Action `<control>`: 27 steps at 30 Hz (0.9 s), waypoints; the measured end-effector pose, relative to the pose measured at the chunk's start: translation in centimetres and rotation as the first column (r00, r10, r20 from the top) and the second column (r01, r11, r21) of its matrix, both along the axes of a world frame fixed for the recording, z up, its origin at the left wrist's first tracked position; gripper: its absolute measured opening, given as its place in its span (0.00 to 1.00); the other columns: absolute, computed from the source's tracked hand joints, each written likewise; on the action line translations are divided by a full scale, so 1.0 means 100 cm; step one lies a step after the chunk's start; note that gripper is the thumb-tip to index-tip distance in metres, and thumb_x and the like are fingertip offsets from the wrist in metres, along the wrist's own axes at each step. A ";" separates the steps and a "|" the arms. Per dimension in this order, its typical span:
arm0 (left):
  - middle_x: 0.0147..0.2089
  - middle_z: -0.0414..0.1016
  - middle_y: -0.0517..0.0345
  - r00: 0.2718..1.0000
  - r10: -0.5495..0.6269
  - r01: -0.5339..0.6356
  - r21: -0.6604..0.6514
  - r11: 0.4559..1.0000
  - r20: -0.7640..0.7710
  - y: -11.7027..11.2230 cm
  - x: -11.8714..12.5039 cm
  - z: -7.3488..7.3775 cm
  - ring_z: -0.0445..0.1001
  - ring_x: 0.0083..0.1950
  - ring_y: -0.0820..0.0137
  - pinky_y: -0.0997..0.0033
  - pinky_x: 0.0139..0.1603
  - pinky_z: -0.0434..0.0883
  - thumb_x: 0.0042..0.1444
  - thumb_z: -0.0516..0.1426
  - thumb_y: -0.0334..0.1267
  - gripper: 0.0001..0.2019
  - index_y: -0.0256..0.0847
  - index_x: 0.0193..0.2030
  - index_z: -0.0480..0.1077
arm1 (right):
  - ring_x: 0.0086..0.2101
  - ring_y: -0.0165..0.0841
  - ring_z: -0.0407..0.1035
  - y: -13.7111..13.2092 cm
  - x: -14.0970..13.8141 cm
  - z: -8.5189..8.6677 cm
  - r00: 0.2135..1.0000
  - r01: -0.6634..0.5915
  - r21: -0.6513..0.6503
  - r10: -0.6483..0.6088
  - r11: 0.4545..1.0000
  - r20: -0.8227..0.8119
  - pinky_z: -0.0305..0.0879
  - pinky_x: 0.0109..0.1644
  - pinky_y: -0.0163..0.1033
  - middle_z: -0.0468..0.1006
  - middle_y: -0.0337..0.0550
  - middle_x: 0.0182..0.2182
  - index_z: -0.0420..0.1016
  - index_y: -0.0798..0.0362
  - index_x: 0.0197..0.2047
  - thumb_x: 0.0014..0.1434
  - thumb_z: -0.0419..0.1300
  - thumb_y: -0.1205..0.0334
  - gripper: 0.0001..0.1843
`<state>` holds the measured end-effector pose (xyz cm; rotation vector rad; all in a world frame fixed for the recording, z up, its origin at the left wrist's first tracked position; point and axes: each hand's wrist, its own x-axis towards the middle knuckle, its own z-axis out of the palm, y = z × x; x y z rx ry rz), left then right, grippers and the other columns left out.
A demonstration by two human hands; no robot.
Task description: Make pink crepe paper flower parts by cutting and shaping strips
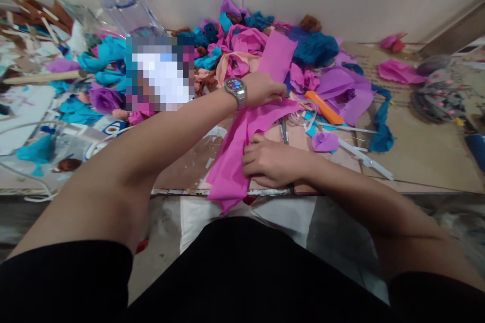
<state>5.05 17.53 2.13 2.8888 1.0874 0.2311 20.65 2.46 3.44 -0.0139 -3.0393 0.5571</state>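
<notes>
A long strip of bright pink crepe paper [231,161] lies across the work surface, and its lower end hangs over the front edge. My left hand [265,88], wearing a metal watch [235,92] at the wrist, is closed on the upper part of the paper, fingers bent. Lower down, my right hand [271,161] has its fingers curled against the right edge of the strip; the fingertips are partly hidden. Just right of my left hand lies an orange utility knife [324,107]. A small purple paper piece [325,142] rests beyond my right hand.
Crumpled blue, purple and pink paper [314,50] is heaped along the wall. A clear bottle [129,12] with a white cap stands at back left, near a wooden stick [45,77]. White cables [22,123] lie left. A slim white tool [367,161] lies right, before cardboard [424,156].
</notes>
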 end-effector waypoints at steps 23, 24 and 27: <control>0.48 0.84 0.49 0.998 -0.026 0.025 -0.010 1.000 -0.057 -0.017 0.009 0.030 0.79 0.47 0.57 0.57 0.43 0.63 0.72 0.54 0.45 0.16 0.47 0.58 0.80 | 0.42 0.38 0.70 -0.041 -0.058 -0.001 0.976 -0.009 0.147 0.041 0.989 -0.216 0.64 0.47 0.43 0.79 0.51 0.47 0.79 0.57 0.52 0.75 0.47 0.65 0.18; 0.48 0.84 0.50 0.996 -0.029 0.030 0.002 1.000 -0.080 -0.019 0.008 0.033 0.79 0.46 0.58 0.57 0.42 0.63 0.71 0.54 0.45 0.16 0.48 0.57 0.80 | 0.42 0.38 0.70 -0.044 -0.066 0.003 0.976 0.012 0.159 0.023 0.987 -0.216 0.63 0.45 0.43 0.79 0.50 0.47 0.78 0.56 0.52 0.76 0.45 0.65 0.19; 0.47 0.85 0.50 0.985 -0.069 0.080 0.067 0.995 -0.161 -0.027 0.002 0.044 0.76 0.42 0.61 0.57 0.40 0.61 0.72 0.53 0.45 0.16 0.51 0.57 0.80 | 0.41 0.36 0.71 -0.053 -0.088 0.019 0.968 0.108 0.200 -0.058 0.974 -0.244 0.60 0.41 0.42 0.78 0.48 0.48 0.78 0.54 0.54 0.79 0.40 0.65 0.24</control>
